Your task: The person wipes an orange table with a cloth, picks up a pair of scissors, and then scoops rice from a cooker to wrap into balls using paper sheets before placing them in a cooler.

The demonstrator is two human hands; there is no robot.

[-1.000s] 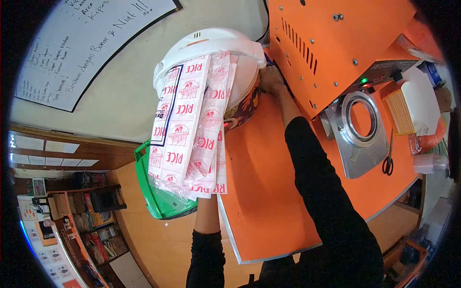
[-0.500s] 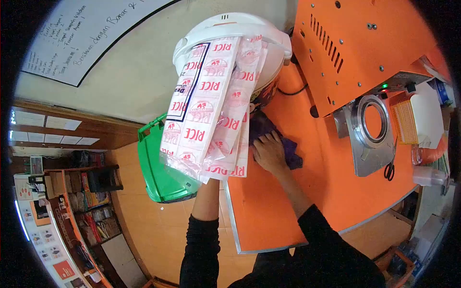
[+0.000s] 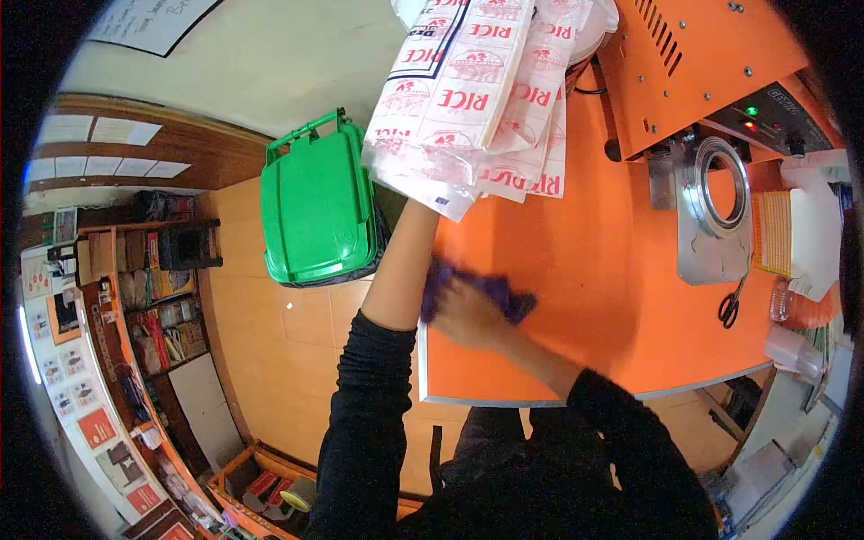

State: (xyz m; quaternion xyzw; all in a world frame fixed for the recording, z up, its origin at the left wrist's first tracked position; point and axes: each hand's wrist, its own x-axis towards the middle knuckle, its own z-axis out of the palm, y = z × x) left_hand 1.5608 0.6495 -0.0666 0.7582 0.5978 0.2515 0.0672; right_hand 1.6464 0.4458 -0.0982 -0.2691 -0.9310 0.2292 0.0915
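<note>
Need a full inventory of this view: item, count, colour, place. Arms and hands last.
printed packaging: several pieces, white with red print, top centre
cloth: 1, purple, near table's left edge
table: 1, orange, centre right
white tub: 1, behind packaging, mostly hidden
machine: 1, orange, upper right
metal plate with ring: 1, silver, below machine
scissors: 1 pair, black handles, right
bin: 1, green, left of table
whiteboard: 1, white, upper left
shelving, far left; smaller clutter, far right: too small to count
left hand: hidden behind packaging
right hand: 1, on cloth, blurred
sleeves: 2, black, bottom
</note>
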